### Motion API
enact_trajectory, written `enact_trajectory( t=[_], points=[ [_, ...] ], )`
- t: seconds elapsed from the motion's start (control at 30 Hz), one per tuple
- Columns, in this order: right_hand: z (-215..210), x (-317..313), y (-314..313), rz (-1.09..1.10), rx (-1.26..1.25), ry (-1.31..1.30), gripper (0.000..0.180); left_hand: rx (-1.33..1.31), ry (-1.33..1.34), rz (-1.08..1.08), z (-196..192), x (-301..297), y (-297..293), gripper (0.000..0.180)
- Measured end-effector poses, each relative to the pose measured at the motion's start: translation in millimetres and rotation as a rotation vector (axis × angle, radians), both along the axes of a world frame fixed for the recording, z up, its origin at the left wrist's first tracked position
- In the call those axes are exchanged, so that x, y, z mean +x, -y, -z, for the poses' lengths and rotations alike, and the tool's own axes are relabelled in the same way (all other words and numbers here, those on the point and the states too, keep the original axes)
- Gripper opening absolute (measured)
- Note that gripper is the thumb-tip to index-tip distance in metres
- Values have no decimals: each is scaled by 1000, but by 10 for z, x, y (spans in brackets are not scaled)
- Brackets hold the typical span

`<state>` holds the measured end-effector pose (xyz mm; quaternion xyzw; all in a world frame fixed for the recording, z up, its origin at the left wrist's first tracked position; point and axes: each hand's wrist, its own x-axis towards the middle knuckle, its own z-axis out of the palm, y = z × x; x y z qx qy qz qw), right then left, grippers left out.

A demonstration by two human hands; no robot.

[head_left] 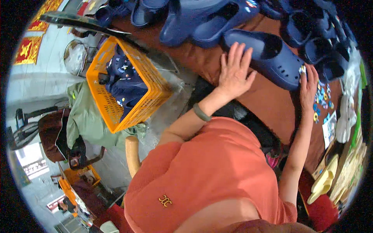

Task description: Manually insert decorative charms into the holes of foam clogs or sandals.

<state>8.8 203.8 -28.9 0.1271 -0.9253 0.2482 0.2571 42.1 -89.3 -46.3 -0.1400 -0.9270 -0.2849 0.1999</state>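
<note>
The left hand (234,72) lies flat and open, fingers spread, on the heel end of a dark blue clog (268,58) in the upper middle of the frame. It grips nothing — it just presses down, which looks like a way to keep the shoe from sliding. The right hand (309,86) is a bit to the right, fingers out straight, with the tips touching the toe end of the same clog. I cannot tell if it pinches something tiny there.

Just below and right of that hand, a pile of small bright charms (321,100) lies on the brown surface (268,105), close enough to reach fast. More blue clogs (202,17) sit in a heap along the top of the frame. In the upper left, an orange basket (153,83) holds other dark shoes — off the surface, lower down.
</note>
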Motion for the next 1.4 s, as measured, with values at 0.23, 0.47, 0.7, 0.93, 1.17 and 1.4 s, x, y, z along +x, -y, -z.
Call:
enact_trajectory(
  t=[0.23,0.47,0.7,0.93,1.17,1.4],
  points=[
    [81,8,-57,18,19,80,38,24,11,24,-24,13,52,73],
    [84,-42,-29,46,67,101,43,42,20,26,-40,4,74,68],
    [138,19,-12,66,-159,164,47,-12,46,17,-31,-60,0,67],
    [-63,76,49,-16,-345,176,43,9,-86,20,-113,-65,3,43],
    [-574,368,-66,13,70,426,30,149,-87,295,-97,26,252,32],
    [-412,344,-826,383,-99,372,24,178,-74,330,-265,68,174,26]
  ],
)
